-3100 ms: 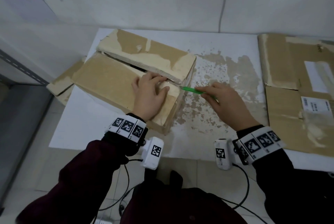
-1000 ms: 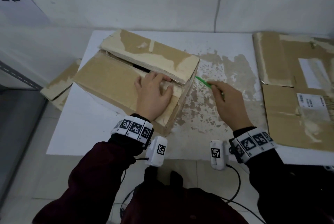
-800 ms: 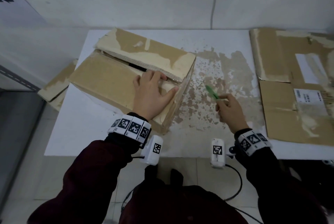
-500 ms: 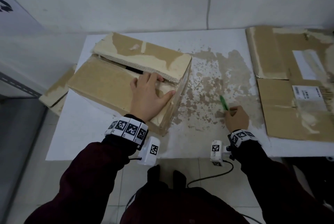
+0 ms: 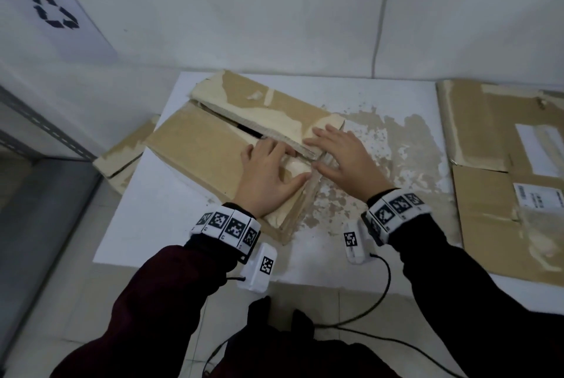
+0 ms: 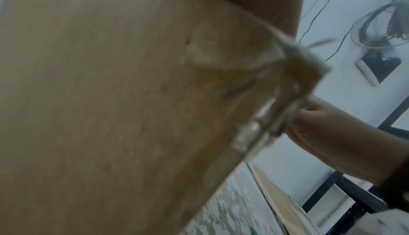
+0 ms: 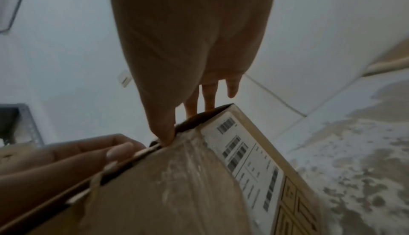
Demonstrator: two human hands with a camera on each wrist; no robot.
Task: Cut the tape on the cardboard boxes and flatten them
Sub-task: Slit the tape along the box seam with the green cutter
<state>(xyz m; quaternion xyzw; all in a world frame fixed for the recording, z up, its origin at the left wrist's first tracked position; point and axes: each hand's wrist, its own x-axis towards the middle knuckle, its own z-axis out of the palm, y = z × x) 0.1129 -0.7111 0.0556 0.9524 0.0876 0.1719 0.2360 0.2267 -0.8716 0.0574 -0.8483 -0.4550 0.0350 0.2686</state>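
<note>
The cardboard box (image 5: pixel 213 145) lies on the white table (image 5: pixel 158 225), toward its left half, with its two top flaps parted along a dark slit that runs diagonally between the hands. Clear tape (image 7: pixel 183 165) is visible, wrinkled and glossy, over the box's near end, just below the right thumb tip; a printed label (image 7: pixel 247 153) sits on the side face to the right of that thumb.

The left hand (image 5: pixel 268 176) lies flat on the nearer flap, fingers straight and slightly spread, fingertips reaching the slit and thumb stretched toward the box's end edge. The right hand (image 5: pixel 341 157) rests on the farther flap at the box's right end, fingers extended and loosely spread, holding nothing; in the right wrist view its thumb tip presses into the seam where the flaps meet at the corner, with the left thumb just beside it.

Right of the right hand's fingers, the table surface is covered with patchy brown residue (image 5: pixel 396 157). Well beyond that, at the table's right edge, lies flattened cardboard (image 5: pixel 488 194) carrying white labels. Left of the left hand's fingers, past the box, more cardboard pieces (image 5: pixel 122 157) sit below the table's edge.
</note>
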